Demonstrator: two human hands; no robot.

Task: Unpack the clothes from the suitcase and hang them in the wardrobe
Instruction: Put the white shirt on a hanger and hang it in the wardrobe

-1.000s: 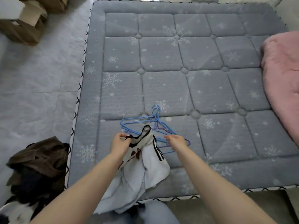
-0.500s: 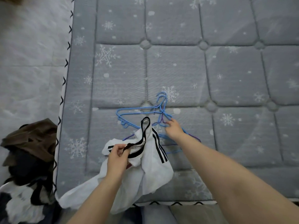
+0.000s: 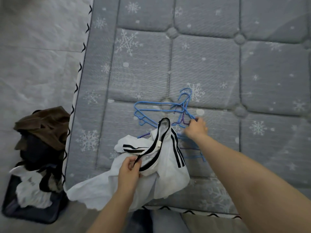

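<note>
The grey quilted mattress (image 3: pixel 202 68) serves as the work surface, likely because it gives a wide flat place to lay a garment out and slip a hanger in. On the floor (image 3: pixel 37 64) just left of it lies the open dark suitcase (image 3: pixel 32 214), with a brown garment (image 3: pixel 45 125) and other dark and white clothes heaped in it, close enough to reach.

The white shirt with black stripes (image 3: pixel 161 175) lies partly on the mattress's near edge and partly draped off it. The left hand (image 3: pixel 128 172) pinches its black-trimmed collar between thumb and fingers, which holds the neck opening up and ready for a hanger.

Beyond the shirt a tangle of blue and purple wire hangers (image 3: pixel 161 110) lies on the mattress, hooks pointing away. The right hand (image 3: pixel 196 127) reaches into it, fingers curled at a hanger's shoulder wire, apparently to draw one free.

Which hanger those fingers have is hard to tell; the shirt and the right forearm cover the hangers' near halves. The wardrobe is out of view, and the frame crops the suitcase's left side.
</note>
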